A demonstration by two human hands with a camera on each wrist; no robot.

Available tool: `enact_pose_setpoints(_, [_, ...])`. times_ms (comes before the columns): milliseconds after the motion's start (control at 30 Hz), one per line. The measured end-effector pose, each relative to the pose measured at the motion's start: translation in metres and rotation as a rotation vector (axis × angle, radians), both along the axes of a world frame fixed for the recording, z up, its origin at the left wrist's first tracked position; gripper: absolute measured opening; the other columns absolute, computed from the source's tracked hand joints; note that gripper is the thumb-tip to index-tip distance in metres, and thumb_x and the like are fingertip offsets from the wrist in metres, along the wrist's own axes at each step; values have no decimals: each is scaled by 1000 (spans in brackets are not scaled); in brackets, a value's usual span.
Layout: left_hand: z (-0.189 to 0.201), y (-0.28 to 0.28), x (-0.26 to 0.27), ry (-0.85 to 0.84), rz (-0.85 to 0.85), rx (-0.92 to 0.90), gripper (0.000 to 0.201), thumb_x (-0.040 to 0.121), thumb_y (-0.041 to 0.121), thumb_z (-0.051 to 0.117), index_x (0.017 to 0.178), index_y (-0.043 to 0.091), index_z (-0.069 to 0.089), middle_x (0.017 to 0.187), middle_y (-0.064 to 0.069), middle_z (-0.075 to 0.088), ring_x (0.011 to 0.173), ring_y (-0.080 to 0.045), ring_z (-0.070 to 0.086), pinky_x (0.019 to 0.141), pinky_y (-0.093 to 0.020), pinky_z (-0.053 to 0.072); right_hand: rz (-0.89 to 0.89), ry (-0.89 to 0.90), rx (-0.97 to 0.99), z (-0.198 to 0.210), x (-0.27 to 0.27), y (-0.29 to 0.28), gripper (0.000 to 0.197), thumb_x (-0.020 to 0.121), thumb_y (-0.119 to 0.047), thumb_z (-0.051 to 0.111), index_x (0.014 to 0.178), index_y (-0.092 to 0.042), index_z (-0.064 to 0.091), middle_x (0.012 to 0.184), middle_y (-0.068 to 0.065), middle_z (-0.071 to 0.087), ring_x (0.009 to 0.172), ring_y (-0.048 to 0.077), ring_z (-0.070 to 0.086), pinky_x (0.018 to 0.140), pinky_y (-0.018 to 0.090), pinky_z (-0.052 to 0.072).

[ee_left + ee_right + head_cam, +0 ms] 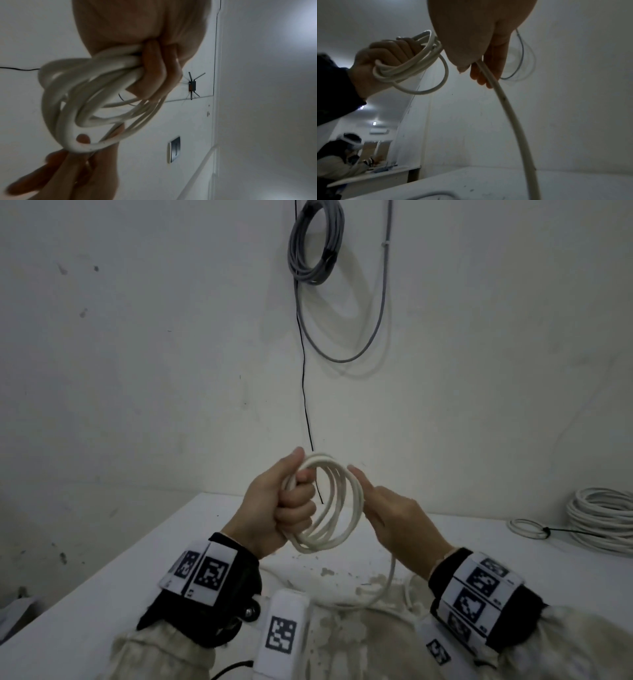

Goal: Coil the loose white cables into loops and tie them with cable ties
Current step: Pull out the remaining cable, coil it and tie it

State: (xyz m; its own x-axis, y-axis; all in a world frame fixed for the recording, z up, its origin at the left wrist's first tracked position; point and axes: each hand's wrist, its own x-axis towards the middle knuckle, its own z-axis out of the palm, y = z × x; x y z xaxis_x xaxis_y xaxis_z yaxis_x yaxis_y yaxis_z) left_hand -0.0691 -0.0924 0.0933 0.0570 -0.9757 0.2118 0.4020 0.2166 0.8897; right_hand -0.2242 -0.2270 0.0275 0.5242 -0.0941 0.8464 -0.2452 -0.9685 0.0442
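Note:
My left hand (291,498) grips one side of a coil of white cable (323,545) with several loops, held upright above the table. In the left wrist view the fingers (154,65) curl round the bunched strands of the coil (72,102). My right hand (394,511) lies against the coil's right side, index finger straight. In the right wrist view the loose cable tail (513,115) runs between the thumb and fingers of that hand (479,33). The tail (390,580) hangs down to the table. No cable tie shows in either hand.
The white table (137,559) is stained near me. A large white cable coil (603,518) and a small loop (527,529) with a black tie lie at the right. A grey cable coil (315,244) hangs on the wall. Another person (342,155) sits at a far table.

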Motion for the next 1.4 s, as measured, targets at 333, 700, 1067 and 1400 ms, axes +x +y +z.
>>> enact_pose_setpoints(333, [5, 3, 19, 194, -45, -97, 39, 87, 32, 43, 73, 4, 66, 43, 9, 17, 33, -3, 9, 27, -14, 17, 67, -100, 524, -11, 9, 18, 32, 99, -31, 39, 127, -28, 55, 58, -1, 50, 50, 11, 43, 53, 25, 39])
enact_pose_setpoints(700, [24, 13, 40, 440, -403, -384, 49, 104, 28, 24, 121, -12, 46, 66, -5, 35, 51, -18, 36, 50, -29, 28, 52, 201, 839, -48, 20, 31, 53, 100, -6, 34, 147, -20, 13, 73, -4, 46, 56, 3, 39, 58, 10, 38])
enact_pose_setpoints(1067, [27, 15, 26, 421, -111, -420, 40, 100, 31, 31, 102, 1, 57, 54, 4, 43, 35, -6, 34, 39, -18, 30, -177, 625, 507, -43, 28, 43, 48, 102, -28, 35, 147, -35, 21, 101, 14, 61, 78, 28, 55, 69, 29, 37])
enact_pose_setpoints(1400, [-23, -7, 28, -1036, 746, -392, 9, 99, 16, 37, 109, 17, 36, 113, 6, 60, 50, -10, 59, 59, -22, 46, 100, 359, -2, -20, 7, 56, 42, 87, -6, 41, 126, -10, 55, 85, 8, 56, 61, 18, 50, 55, 22, 39])
